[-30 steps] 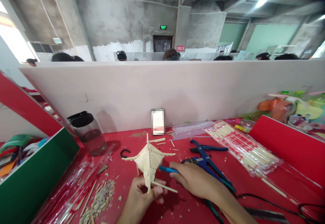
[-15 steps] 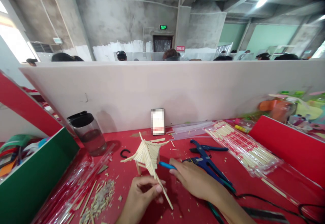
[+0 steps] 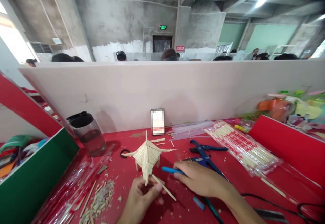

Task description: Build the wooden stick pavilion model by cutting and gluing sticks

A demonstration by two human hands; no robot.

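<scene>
A small model pavilion made of pale wooden sticks stands on the red table, its pointed roof flaring out at the corners. My left hand is at the front of the model, thumb and fingers closed on a thin wooden stick that slants down to the right. The stick's upper end meets the front roof corner; whether it is joined there I cannot tell. To the right, my right hand grips a blue pen pointing left, apart from the model. A short blue piece lies below that hand.
Blue-handled cutters lie behind my right hand. Bagged sticks are at the right, beside a red divider. At the left are a bottle, a green box and stick scraps. A phone leans on the white partition.
The model has turned, and its front roof corner now points down towards me. The stick in my left hand lies at a flatter slant. My right hand and the pen have shifted slightly right.
</scene>
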